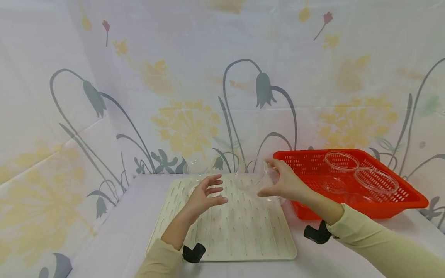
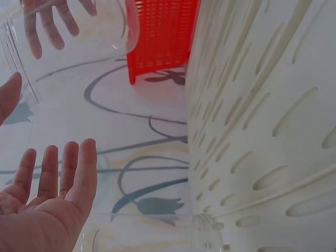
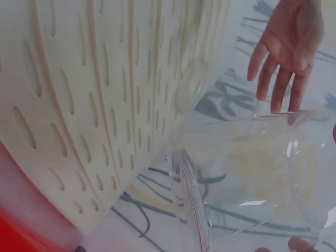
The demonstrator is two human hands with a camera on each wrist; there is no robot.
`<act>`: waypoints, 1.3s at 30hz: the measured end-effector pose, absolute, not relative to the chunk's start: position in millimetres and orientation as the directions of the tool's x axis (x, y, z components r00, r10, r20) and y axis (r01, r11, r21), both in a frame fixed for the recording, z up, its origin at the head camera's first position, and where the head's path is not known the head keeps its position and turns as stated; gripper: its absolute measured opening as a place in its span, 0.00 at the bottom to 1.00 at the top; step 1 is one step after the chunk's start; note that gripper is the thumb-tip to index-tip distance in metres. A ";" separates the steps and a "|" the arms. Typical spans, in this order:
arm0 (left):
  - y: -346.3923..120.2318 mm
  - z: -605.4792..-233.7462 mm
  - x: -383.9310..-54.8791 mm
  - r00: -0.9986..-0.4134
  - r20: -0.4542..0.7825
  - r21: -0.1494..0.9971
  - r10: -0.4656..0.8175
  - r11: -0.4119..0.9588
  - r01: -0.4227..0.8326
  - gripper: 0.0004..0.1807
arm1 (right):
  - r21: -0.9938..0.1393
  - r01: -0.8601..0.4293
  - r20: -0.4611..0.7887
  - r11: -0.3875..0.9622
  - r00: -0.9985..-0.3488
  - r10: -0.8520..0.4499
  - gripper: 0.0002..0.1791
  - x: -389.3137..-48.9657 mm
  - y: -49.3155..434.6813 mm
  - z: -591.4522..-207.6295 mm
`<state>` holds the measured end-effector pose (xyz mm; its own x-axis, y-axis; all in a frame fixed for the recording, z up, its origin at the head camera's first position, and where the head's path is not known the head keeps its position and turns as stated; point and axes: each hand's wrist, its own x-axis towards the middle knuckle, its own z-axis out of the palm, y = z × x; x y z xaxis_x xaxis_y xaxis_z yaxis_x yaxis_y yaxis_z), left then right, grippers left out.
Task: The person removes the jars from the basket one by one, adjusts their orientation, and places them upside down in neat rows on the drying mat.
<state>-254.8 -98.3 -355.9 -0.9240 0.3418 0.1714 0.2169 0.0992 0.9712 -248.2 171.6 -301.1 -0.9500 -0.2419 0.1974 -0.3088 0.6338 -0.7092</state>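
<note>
My right hand [image 1: 286, 182] grips a clear, round see-through container [image 3: 252, 181], tipped on its side above the ribbed draining mat [image 1: 240, 235]. A wide ringed rim shows at one end of it in the right wrist view. Through its wall, the left wrist view shows the right fingers [image 2: 47, 26]. My left hand [image 1: 204, 196] is held to the left of that container, fingers extended and apart, with nothing in it. Beyond the left hand, a second clear container [image 1: 198, 166] stands at the mat's back left corner, partly hidden by the hand.
To the right stands a red perforated basket [image 1: 351, 211]. Several clear containers lie in it, among them one with a round rim [image 1: 342, 162] and another rim [image 1: 376, 180] nearer. A flower-printed cloth [image 1: 194, 69] hangs behind the white table surface [image 1: 114, 239].
</note>
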 end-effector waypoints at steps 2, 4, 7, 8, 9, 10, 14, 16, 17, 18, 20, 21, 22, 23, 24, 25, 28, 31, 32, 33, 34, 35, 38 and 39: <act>-95.7 -356.0 -254.5 -0.922 0.167 0.972 0.349 0.097 0.213 0.39 | -0.707 -0.309 0.198 0.636 -0.950 -0.242 0.52 -246.7 170.2 -303.7; -93.1 -356.0 -254.4 -0.918 0.164 0.973 0.360 0.093 0.211 0.39 | -0.707 -0.317 0.201 0.632 -0.947 -0.250 0.52 -245.5 168.6 -305.5; -89.5 -355.9 -254.4 -0.910 0.170 0.971 0.377 0.092 0.220 0.40 | -0.704 -0.335 0.214 0.626 -0.941 -0.263 0.51 -244.0 166.4 -307.8; -88.3 -355.7 -254.5 -0.907 0.173 0.970 0.384 0.091 0.223 0.41 | -0.702 -0.340 0.218 0.625 -0.939 -0.266 0.50 -243.7 165.6 -308.7; -87.0 -355.5 -254.7 -0.904 0.176 0.970 0.391 0.089 0.227 0.41 | -0.698 -0.344 0.222 0.628 -0.938 -0.267 0.50 -243.3 164.8 -309.5; -85.8 -355.4 -255.1 -0.900 0.180 0.969 0.398 0.087 0.232 0.41 | -0.694 -0.350 0.227 0.630 -0.936 -0.269 0.50 -242.9 163.9 -310.2; -80.8 -353.8 -255.3 -0.890 0.175 0.972 0.420 0.072 0.225 0.42 | -0.675 -0.361 0.241 0.643 -0.932 -0.270 0.50 -242.5 161.0 -313.8; -78.6 -352.7 -255.1 -0.882 0.179 0.973 0.436 0.055 0.225 0.43 | -0.671 -0.371 0.250 0.642 -0.928 -0.275 0.49 -242.0 159.8 -314.8; -77.6 -351.9 -254.7 -0.878 0.178 0.974 0.444 0.045 0.220 0.43 | -0.669 -0.375 0.254 0.641 -0.927 -0.277 0.49 -241.9 159.4 -315.7; -76.6 -351.3 -254.6 -0.874 0.181 0.975 0.452 0.035 0.220 0.43 | -0.669 -0.378 0.257 0.640 -0.926 -0.277 0.49 -241.6 159.1 -316.3; -74.8 -350.0 -254.0 -0.867 0.182 0.976 0.463 0.021 0.216 0.43 | -0.670 -0.379 0.262 0.639 -0.925 -0.274 0.48 -240.5 158.4 -317.1; -73.7 -349.6 -253.8 -0.865 0.183 0.976 0.467 0.019 0.216 0.44 | -0.669 -0.379 0.265 0.640 -0.925 -0.272 0.48 -239.6 158.0 -317.4; -72.8 -349.2 -253.5 -0.865 0.178 0.977 0.470 0.018 0.212 0.44 | -0.666 -0.379 0.266 0.642 -0.925 -0.270 0.49 -238.9 157.8 -317.8; -71.7 -348.8 -253.2 -0.865 0.171 0.979 0.472 0.021 0.205 0.45 | -0.664 -0.376 0.264 0.647 -0.927 -0.267 0.49 -238.5 157.4 -318.5; -70.5 -348.7 -253.1 -0.865 0.166 0.979 0.473 0.026 0.202 0.46 | -0.661 -0.372 0.262 0.651 -0.928 -0.264 0.49 -237.8 156.8 -319.0; -69.3 -348.4 -252.7 -0.866 0.158 0.981 0.475 0.027 0.193 0.47 | -0.660 -0.367 0.259 0.656 -0.930 -0.260 0.49 -237.0 156.0 -319.6; -65.4 -347.6 -252.0 -0.861 0.154 0.981 0.484 0.030 0.192 0.50 | -0.639 -0.364 0.259 0.678 -0.932 -0.256 0.49 -235.8 153.9 -322.0; -61.7 -346.3 -250.6 -0.859 0.152 0.980 0.489 0.039 0.195 0.51 | -0.614 -0.368 0.266 0.699 -0.929 -0.256 0.50 -234.6 151.1 -324.3; -60.5 -346.1 -250.3 -0.860 0.150 0.979 0.488 0.047 0.198 0.52 | -0.601 -0.372 0.271 0.707 -0.927 -0.258 0.49 -234.2 150.1 -325.1; -59.3 -346.1 -250.0 -0.862 0.146 0.979 0.485 0.055 0.196 0.52 | -0.589 -0.377 0.277 0.715 -0.925 -0.259 0.50 -233.9 149.3 -326.1; -58.2 -346.5 -249.8 -0.865 0.139 0.979 0.481 0.066 0.193 0.51 | -0.581 -0.380 0.283 0.720 -0.923 -0.260 0.50 -233.6 148.5 -327.2; -57.2 -346.8 -249.4 -0.870 0.132 0.979 0.475 0.076 0.190 0.51 | -0.572 -0.387 0.292 0.723 -0.920 -0.261 0.49 -233.2 148.0 -328.0; -54.7 -348.1 -249.0 -0.880 0.121 0.978 0.460 0.097 0.185 0.50 | -0.554 -0.403 0.316 0.729 -0.911 -0.264 0.49 -232.3 148.6 -330.7; -54.1 -348.4 -248.9 -0.881 0.121 0.978 0.457 0.100 0.186 0.49 | -0.554 -0.408 0.322 0.726 -0.909 -0.265 0.49 -231.8 149.3 -331.3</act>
